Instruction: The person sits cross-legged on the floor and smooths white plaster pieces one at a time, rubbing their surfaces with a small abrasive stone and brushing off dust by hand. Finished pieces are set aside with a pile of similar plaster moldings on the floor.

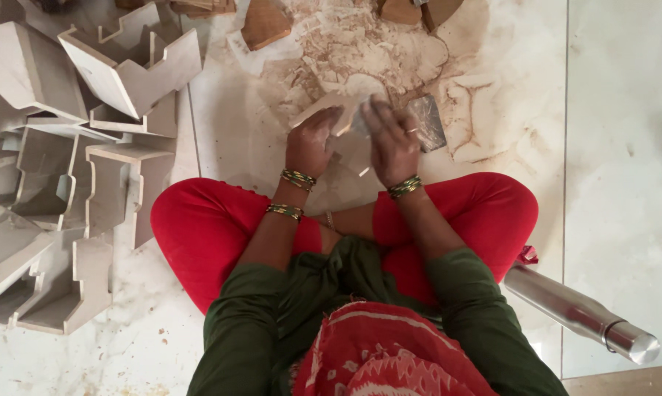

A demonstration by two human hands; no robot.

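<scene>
A stack of pale, angular moulded blocks (pixel 67 176) occupies the left side of the view, lying on the floor in mixed orientations, several touching one another. One block (pixel 129 62) sits tilted on top at upper left. The floor (pixel 624 147) is pale stone with visible joints; its upper centre carries a patch of beige dried powder residue (pixel 360 44). Brown wooden pieces (pixel 265 22) lie at the top edge, beside the residue. A polished metal bottle (pixel 580 312) lies on its side at lower right, near the red-clad knee (pixel 492 213).
</scene>
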